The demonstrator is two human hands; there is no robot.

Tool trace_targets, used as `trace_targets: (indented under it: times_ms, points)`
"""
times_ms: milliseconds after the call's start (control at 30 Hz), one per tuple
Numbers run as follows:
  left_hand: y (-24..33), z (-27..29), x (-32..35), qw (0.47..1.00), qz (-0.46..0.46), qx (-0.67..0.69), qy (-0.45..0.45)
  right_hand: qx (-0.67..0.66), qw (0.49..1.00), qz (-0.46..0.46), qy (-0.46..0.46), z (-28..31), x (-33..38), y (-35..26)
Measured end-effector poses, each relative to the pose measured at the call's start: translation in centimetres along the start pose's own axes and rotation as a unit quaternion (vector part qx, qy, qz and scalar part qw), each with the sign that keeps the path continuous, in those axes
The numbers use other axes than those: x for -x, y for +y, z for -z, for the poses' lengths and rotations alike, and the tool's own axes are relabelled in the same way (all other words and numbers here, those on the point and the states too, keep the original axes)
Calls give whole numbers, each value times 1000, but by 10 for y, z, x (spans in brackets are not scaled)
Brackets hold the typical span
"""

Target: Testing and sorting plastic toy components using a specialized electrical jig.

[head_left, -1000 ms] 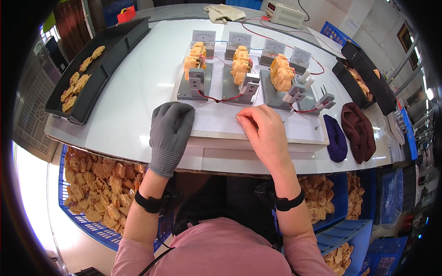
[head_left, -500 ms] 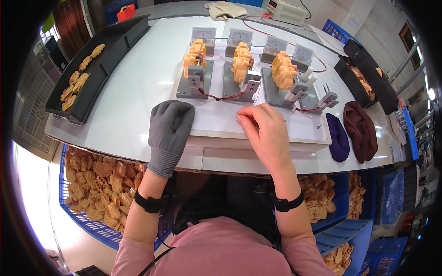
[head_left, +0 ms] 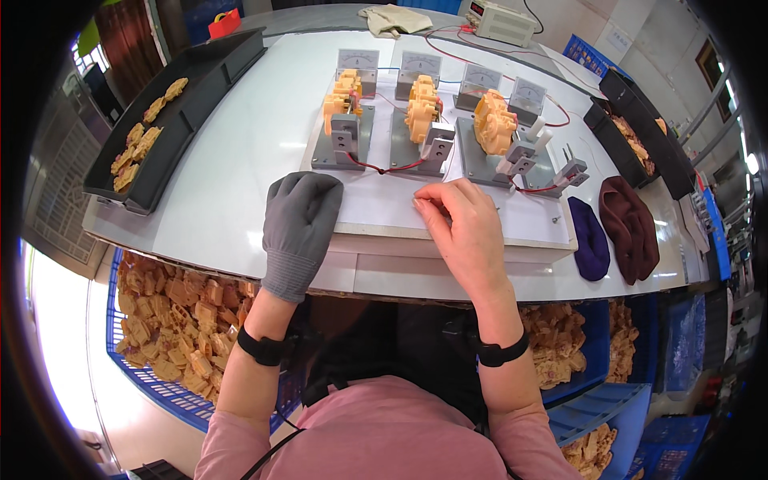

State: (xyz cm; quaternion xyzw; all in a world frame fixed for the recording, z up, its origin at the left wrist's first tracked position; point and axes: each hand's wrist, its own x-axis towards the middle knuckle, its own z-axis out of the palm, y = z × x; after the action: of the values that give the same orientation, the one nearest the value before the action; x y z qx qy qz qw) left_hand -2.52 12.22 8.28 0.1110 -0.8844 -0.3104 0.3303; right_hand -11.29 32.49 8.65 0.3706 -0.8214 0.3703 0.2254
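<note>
My left hand (head_left: pixel 302 228), in a grey knit glove, rests curled at the front left of a white board (head_left: pixel 360 212). Nothing shows in its fingers. My right hand (head_left: pixel 464 228) is bare and lies on the board's front edge, thumb and index finger drawn together with nothing visible between them. Beyond my hands stand several grey metal test stands. Three carry yellow plastic gear motors: one on the left (head_left: pixel 344 100), one in the middle (head_left: pixel 422 112) and one on the right (head_left: pixel 494 124). The rightmost stand (head_left: pixel 570 172) has bare prongs and no motor. Red wires (head_left: pixel 382 170) link the stands.
Analog meters (head_left: pixel 420 64) line the back of the board. Black trays hold yellow parts at the left (head_left: pixel 148 196) and right (head_left: pixel 616 160). Purple (head_left: pixel 588 240) and brown (head_left: pixel 628 232) cloths lie at right. A power supply (head_left: pixel 502 24) stands behind. Blue crates (head_left: pixel 172 396) of yellow parts sit below.
The whole view has shifted very slightly. Both hands keep their places and poses, and nothing was picked up or let go.
</note>
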Motion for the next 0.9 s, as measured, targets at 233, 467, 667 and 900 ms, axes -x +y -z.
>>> trace_targets:
  times_ms: [233,467,667,900]
  points:
    - [1,1,0,1000,7,-6,-6,-3,1000,-1,1,0,0,1]
    - [-5,7,0,999,-28,2,-31,-17,1000,-3,1,2,0,-1]
    - [0,34,-77,977,4,197,-81,-134,990,40,35,-12,-11,-32]
    - [32,23,-174,910,176,49,-373,-286,956,-32,63,-70,-43,-72]
